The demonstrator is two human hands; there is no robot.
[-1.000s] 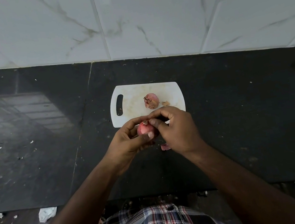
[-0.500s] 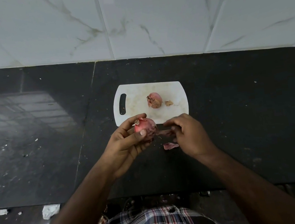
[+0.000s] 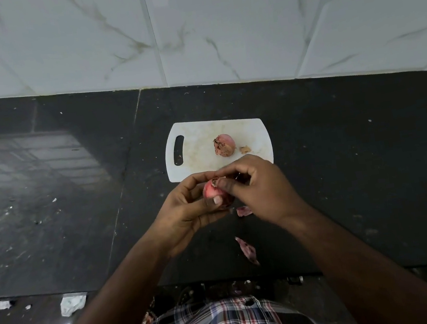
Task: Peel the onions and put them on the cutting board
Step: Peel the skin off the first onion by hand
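Now, what I see:
Left hand: grips onion, frame centre.
Right hand: pinches its skin.
Cutting board: second onion.

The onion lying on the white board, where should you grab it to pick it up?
Grab the onion on the board round its smooth round middle, coming down from above. It lies on its side on the cutting board, ragged papery end pointing left, so fingers on its near and far sides should hold best.
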